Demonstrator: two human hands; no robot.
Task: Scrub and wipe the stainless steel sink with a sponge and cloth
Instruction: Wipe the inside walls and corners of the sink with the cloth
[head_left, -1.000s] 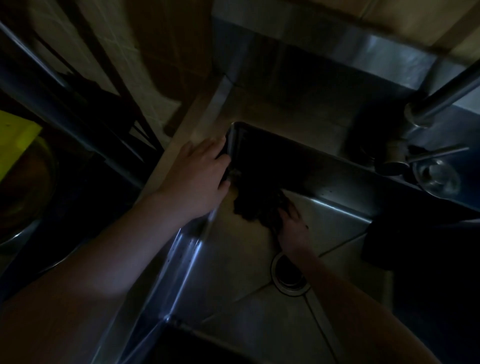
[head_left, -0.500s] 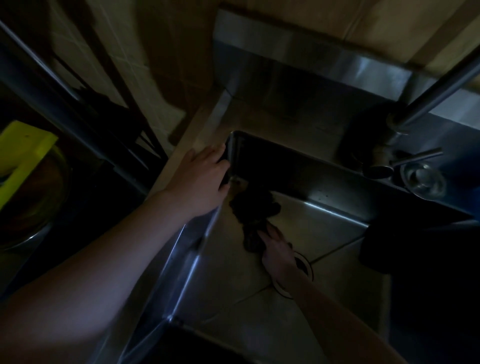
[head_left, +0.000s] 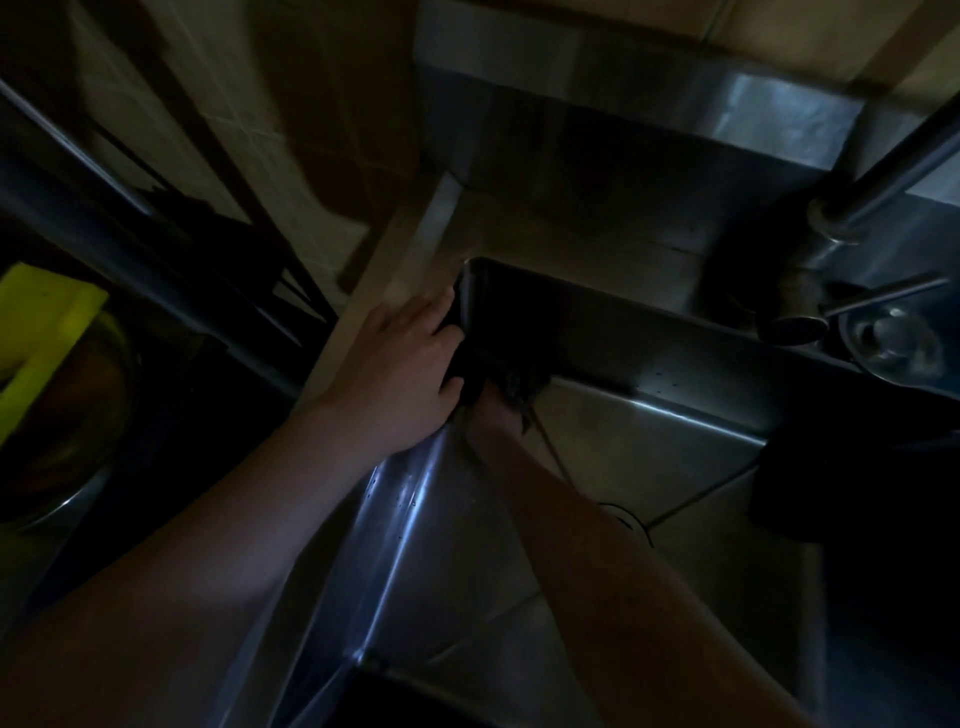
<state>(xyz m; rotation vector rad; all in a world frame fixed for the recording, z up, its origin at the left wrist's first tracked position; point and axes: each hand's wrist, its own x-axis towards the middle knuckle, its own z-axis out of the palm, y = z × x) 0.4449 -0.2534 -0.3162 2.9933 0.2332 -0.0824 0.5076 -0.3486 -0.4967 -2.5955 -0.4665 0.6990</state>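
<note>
Left hand (head_left: 402, 364) flat, fingers straight, on sink (head_left: 649, 447) rim at 10 o'clock. Right hand (head_left: 493, 418) against dark cloth (head_left: 511, 382) in that corner; grip too dark to tell.

It is very dim here, close to night-dark. The one strong shine is a cold bluish streak of glare down the sink (head_left: 413, 514) wall just below the fingers (head_left: 434, 312) of my left hand (head_left: 400, 364), with a paler patch on the steel backsplash (head_left: 769, 119) far above them. Right of my fingers the sink's back wall falls into black shadow, and the cloth (head_left: 511, 383) dissolves into it. Straight edges bow near the borders, and the tap (head_left: 883, 176) looks blurred.
</note>
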